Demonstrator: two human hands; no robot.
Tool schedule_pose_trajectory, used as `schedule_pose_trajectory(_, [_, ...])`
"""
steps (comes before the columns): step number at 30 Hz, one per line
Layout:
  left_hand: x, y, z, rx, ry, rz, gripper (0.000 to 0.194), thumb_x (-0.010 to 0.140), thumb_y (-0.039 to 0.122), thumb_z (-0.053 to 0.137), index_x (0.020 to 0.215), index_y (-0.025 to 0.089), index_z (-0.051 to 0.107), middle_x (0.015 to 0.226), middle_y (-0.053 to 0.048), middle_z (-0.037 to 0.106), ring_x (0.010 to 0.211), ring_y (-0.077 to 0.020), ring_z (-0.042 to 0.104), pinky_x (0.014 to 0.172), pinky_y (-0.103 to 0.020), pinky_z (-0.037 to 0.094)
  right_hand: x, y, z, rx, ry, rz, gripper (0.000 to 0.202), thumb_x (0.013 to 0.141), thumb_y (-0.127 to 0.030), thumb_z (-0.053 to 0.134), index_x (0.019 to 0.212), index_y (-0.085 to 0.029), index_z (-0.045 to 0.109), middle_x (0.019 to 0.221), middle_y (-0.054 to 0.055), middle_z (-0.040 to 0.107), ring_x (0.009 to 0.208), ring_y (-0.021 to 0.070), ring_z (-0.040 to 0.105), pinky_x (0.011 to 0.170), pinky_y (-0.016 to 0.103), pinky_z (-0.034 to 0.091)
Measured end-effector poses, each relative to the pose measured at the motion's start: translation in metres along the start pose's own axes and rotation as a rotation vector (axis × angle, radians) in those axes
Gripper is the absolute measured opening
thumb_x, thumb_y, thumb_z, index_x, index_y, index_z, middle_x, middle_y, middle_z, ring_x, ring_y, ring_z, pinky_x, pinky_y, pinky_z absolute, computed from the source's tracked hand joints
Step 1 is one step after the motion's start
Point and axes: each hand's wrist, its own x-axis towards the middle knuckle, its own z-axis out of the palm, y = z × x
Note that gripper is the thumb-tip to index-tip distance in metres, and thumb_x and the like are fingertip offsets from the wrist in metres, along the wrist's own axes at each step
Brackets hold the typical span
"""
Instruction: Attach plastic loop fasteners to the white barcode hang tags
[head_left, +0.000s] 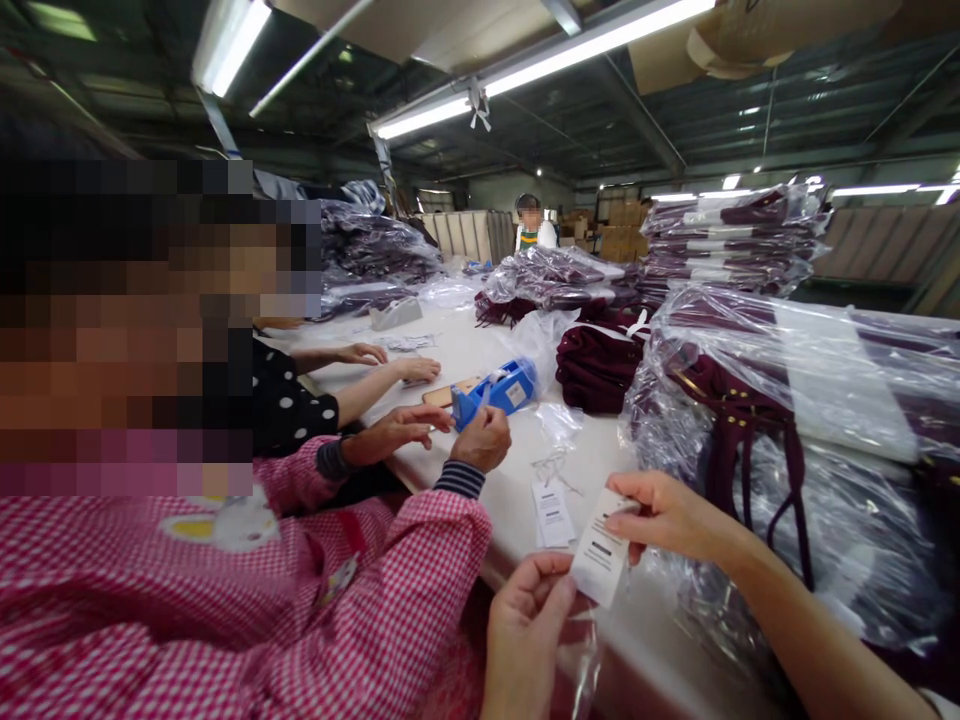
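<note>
A white printed paper tag (598, 572) is held up between my two hands, over the near edge of the table. My left hand (529, 615) pinches it at the lower left corner, thumb in front. At its upper right, my right hand (667, 515) grips the tag between thumb and fingers. Clear plastic (586, 665) hangs below my left hand; what it belongs to is hidden. More white tags (553, 513) with thin strings lie on the table just beyond my hands.
A blue tape dispenser (499, 390) stands on the white table (517, 475), with a co-worker's hand (484, 438) at it. Other people's hands are to the left. Bagged maroon garments (750, 370) are piled at the right, more (382, 245) at the back.
</note>
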Motion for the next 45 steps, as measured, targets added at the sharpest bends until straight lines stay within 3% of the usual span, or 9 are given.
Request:
schedule_pose_trajectory(12, [0.004, -0.005, 0.002, -0.098, 0.011, 0.0, 0.029, 0.06, 0.029, 0.078, 0.082, 0.016, 0.064, 0.069, -0.003, 0.071, 0.052, -0.0113, 0.059, 0.05, -0.021, 0.047, 0.003, 0.003, 0.01, 0.023, 0.001, 0.016, 0.007, 0.08, -0.022, 0.057, 0.075, -0.019, 0.053, 0.063, -0.005, 0.06, 0.052, 0.0103, 0.059, 0.048, 0.019, 0.048])
schedule_pose_trajectory(16, [0.005, -0.008, 0.001, -0.095, 0.003, -0.001, 0.032, 0.056, 0.028, 0.08, 0.082, 0.016, 0.063, 0.066, -0.003, 0.071, 0.054, -0.0135, 0.061, 0.049, -0.02, 0.045, 0.001, 0.0, 0.015, -0.106, -0.078, 0.022, 0.008, 0.082, -0.023, 0.055, 0.075, -0.018, 0.055, 0.063, -0.004, 0.06, 0.051, 0.0112, 0.06, 0.046, 0.019, 0.046])
schedule_pose_trajectory(20, [0.006, -0.005, 0.001, -0.093, -0.011, 0.036, 0.033, 0.058, 0.03, 0.08, 0.084, 0.017, 0.063, 0.068, -0.002, 0.071, 0.058, -0.0154, 0.063, 0.053, -0.022, 0.045, -0.001, -0.007, 0.02, -0.37, 0.015, -0.084, 0.014, 0.084, -0.021, 0.052, 0.071, -0.019, 0.053, 0.058, -0.004, 0.059, 0.053, 0.0116, 0.061, 0.051, 0.019, 0.043])
schedule_pose_trajectory(26, [0.006, -0.006, -0.002, -0.038, -0.113, -0.019, 0.033, 0.061, 0.036, 0.078, 0.081, 0.016, 0.063, 0.07, -0.004, 0.071, 0.056, -0.0139, 0.061, 0.051, -0.022, 0.044, 0.002, -0.004, 0.018, -0.225, 0.021, -0.059, 0.011, 0.087, -0.024, 0.049, 0.078, -0.019, 0.054, 0.069, -0.001, 0.062, 0.058, 0.0127, 0.06, 0.05, 0.02, 0.046])
schedule_pose_trajectory(30, [0.009, -0.013, -0.005, 0.029, -0.136, -0.065, 0.036, 0.059, 0.046, 0.077, 0.071, 0.015, 0.062, 0.058, -0.003, 0.067, 0.046, -0.0116, 0.054, 0.045, -0.021, 0.041, 0.0, -0.002, 0.018, -0.302, 0.015, -0.083, 0.009, 0.086, -0.021, 0.049, 0.078, -0.019, 0.053, 0.066, -0.002, 0.06, 0.056, 0.0119, 0.06, 0.051, 0.019, 0.045])
schedule_pose_trajectory(34, [0.011, -0.015, -0.005, -0.016, -0.129, -0.004, 0.031, 0.06, 0.04, 0.078, 0.073, 0.015, 0.064, 0.062, -0.001, 0.067, 0.052, -0.012, 0.055, 0.049, -0.021, 0.042, -0.002, -0.004, 0.02, -0.371, -0.031, -0.067, 0.01, 0.087, -0.02, 0.048, 0.077, -0.019, 0.051, 0.063, -0.004, 0.058, 0.052, 0.0105, 0.059, 0.05, 0.019, 0.041])
schedule_pose_trajectory(38, [0.012, -0.016, 0.0, -0.073, -0.099, 0.005, 0.029, 0.06, 0.038, 0.079, 0.073, 0.017, 0.065, 0.064, -0.001, 0.068, 0.059, -0.0138, 0.059, 0.057, -0.022, 0.044, -0.003, -0.009, 0.021, -0.472, 0.005, -0.082, 0.009, 0.086, -0.025, 0.052, 0.078, -0.02, 0.052, 0.069, -0.003, 0.059, 0.061, 0.0122, 0.058, 0.054, 0.02, 0.039])
schedule_pose_trajectory(42, [0.012, -0.013, 0.004, -0.049, -0.121, 0.048, 0.025, 0.065, 0.037, 0.076, 0.074, 0.016, 0.066, 0.066, -0.002, 0.069, 0.061, -0.0143, 0.061, 0.058, -0.022, 0.044, -0.004, -0.012, 0.025, -0.612, -0.022, -0.077, 0.019, 0.075, -0.032, 0.067, 0.085, -0.021, 0.055, 0.079, -0.002, 0.061, 0.072, 0.0153, 0.056, 0.059, 0.022, 0.036])
schedule_pose_trajectory(45, [0.011, -0.008, 0.007, -0.047, -0.135, 0.101, 0.02, 0.069, 0.033, 0.074, 0.073, 0.015, 0.066, 0.066, -0.002, 0.07, 0.062, -0.0139, 0.062, 0.06, -0.021, 0.044, -0.004, -0.011, 0.028, -0.69, -0.025, -0.095, 0.015, 0.079, -0.031, 0.062, 0.086, -0.02, 0.054, 0.084, 0.0, 0.061, 0.079, 0.0169, 0.056, 0.065, 0.023, 0.036])
